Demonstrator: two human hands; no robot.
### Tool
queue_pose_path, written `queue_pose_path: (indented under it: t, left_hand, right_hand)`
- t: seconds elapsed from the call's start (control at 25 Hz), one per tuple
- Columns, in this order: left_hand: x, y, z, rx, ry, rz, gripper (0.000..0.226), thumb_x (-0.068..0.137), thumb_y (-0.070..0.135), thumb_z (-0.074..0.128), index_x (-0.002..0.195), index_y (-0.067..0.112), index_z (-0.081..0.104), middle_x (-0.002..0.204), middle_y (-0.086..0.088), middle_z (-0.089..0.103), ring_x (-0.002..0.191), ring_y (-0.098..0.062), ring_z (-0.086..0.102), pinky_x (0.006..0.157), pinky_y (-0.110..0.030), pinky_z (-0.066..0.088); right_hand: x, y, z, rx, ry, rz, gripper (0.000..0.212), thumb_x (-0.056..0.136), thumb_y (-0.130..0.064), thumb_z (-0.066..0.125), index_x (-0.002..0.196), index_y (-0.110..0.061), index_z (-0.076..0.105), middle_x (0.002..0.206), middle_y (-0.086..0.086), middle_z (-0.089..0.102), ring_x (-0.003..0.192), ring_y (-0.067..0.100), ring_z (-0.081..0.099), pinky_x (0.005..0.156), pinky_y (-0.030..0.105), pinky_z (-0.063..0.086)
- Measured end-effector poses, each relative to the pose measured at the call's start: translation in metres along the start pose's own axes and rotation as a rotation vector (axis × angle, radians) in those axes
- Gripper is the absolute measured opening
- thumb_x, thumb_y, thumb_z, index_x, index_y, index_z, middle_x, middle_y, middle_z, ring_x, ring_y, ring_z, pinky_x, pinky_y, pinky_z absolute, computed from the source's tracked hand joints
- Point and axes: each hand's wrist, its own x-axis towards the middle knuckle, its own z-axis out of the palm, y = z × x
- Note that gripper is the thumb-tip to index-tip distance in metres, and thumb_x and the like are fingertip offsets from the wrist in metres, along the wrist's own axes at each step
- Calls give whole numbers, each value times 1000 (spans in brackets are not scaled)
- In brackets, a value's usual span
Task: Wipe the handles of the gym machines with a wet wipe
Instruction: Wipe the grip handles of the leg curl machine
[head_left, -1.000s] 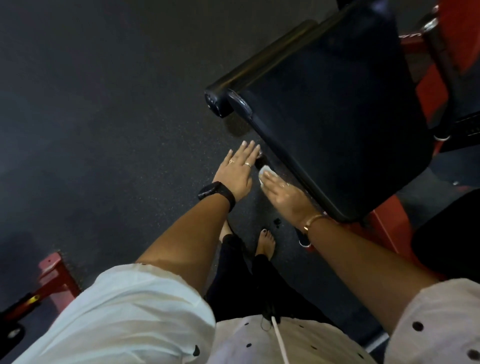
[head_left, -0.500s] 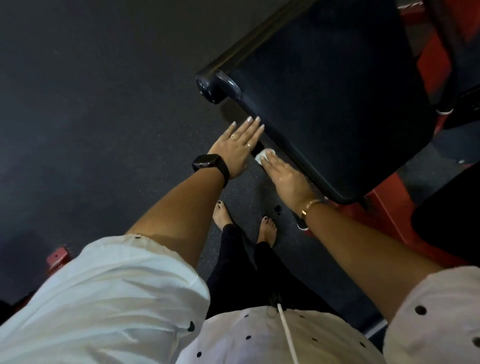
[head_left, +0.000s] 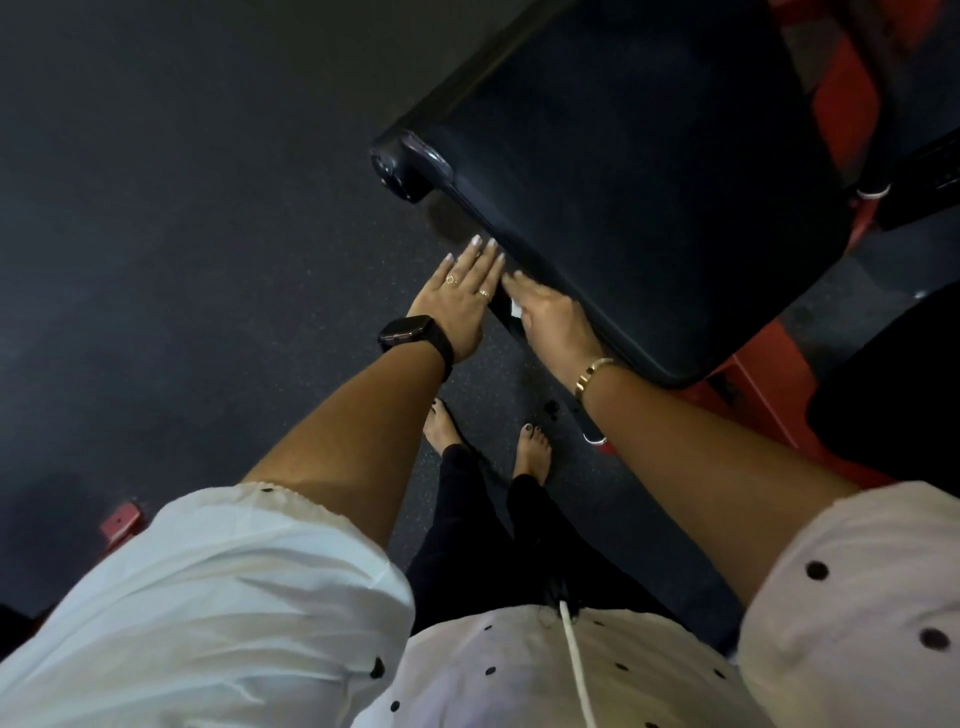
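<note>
Wet wipe (head_left: 516, 310): one, now only a white sliver under the right grip (head_left: 553, 317), which presses it with straight fingers on the bench's (head_left: 649, 182) left edge. Both grips have slid up toward the corner roller (head_left: 400, 174) since a second ago, so wiping is likely under way. Left grip (head_left: 460, 296): released, flat alongside. Two rings (head_left: 452, 279), one watch (head_left: 410, 332), one bracelet (head_left: 592, 374).

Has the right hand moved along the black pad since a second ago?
Yes, slightly: the right hand slid along the black pad toward its round end cap, covering most of the wet wipe.
</note>
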Motion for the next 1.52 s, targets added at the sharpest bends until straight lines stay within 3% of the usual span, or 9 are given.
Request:
queue_pose_path:
  t: [0.12, 0.24, 0.44, 0.64, 0.72, 1.0, 1.12, 1.28, 1.52]
  left_hand:
    - [0, 3, 1, -16, 5, -30, 75, 95, 19, 36, 150, 10, -14, 158, -9, -18, 145, -25, -18, 118, -40, -3]
    - [1, 6, 0, -23, 1, -46, 74, 95, 17, 35, 150, 10, -14, 158, -9, -19, 145, -25, -17, 118, -40, -3]
    - [-3, 3, 0, 39, 12, -20, 67, 99, 17, 29, 149, 9, -15, 158, -10, -19, 145, -24, -17, 118, -38, -4]
    - [-11, 0, 0, 138, 0, 23, 72, 98, 20, 32, 149, 7, -17, 158, -13, -19, 146, -26, -16, 118, -41, -2]
    - [-14, 1, -4, 151, -6, 23, 73, 97, 21, 33, 149, 8, -17, 158, -13, -19, 146, -26, -14, 118, -41, -4]
    - [-7, 11, -9, 44, -44, 53, 69, 97, 11, 33, 150, 7, -12, 159, -12, -16, 146, -25, -14, 117, -35, -6]
    - [-9, 19, -6, 22, -22, -7, 69, 97, 11, 32, 150, 8, -12, 159, -12, -15, 146, -25, -14, 116, -35, -8]
    - [-8, 32, -5, 83, -22, 113, 68, 97, 15, 31, 151, 11, -11, 159, -9, -14, 146, -24, -15, 112, -37, -14]
    - [-3, 64, -2, 87, -79, 178, 64, 98, 23, 35, 153, 12, 5, 160, -7, -8, 146, -23, -14, 115, -39, -12]
  right_hand:
    - [-67, 25, 7, -93, 28, -62, 61, 76, 17, 63, 132, -7, 55, 133, 16, 56, 104, 31, 66, 85, 39, 56]
    - [-81, 32, 3, -96, 113, -79, 57, 67, 16, 72, 120, -5, 64, 120, 16, 65, 88, 31, 71, 69, 39, 60]
    - [-6, -12, -2, -165, 217, -303, 39, 77, 7, 65, 115, -3, 67, 121, 14, 65, 105, 26, 66, 86, 33, 55]
    - [-70, 26, 4, -412, 33, -506, 53, 71, 19, 52, 122, 3, 60, 129, 16, 59, 120, 25, 57, 93, 32, 51]
    - [-93, 38, -5, -379, -36, -554, 56, 65, 22, 64, 118, 5, 63, 127, 16, 61, 117, 27, 59, 86, 35, 56]
    - [-35, 6, -8, -432, -49, -470, 55, 60, 12, 74, 113, -4, 68, 123, 9, 65, 116, 22, 60, 82, 26, 54]
    - [-81, 24, -7, -530, -91, -476, 59, 70, 14, 51, 123, -11, 64, 133, 1, 58, 124, 16, 54, 78, 19, 52]
    - [-120, 47, -10, -283, -126, -367, 78, 50, 30, 68, 122, 0, 61, 133, 12, 57, 120, 27, 56, 73, 37, 59]
    - [-64, 28, -18, -49, -50, -105, 66, 72, 23, 60, 132, -3, 54, 140, 14, 50, 127, 28, 51, 100, 40, 48]
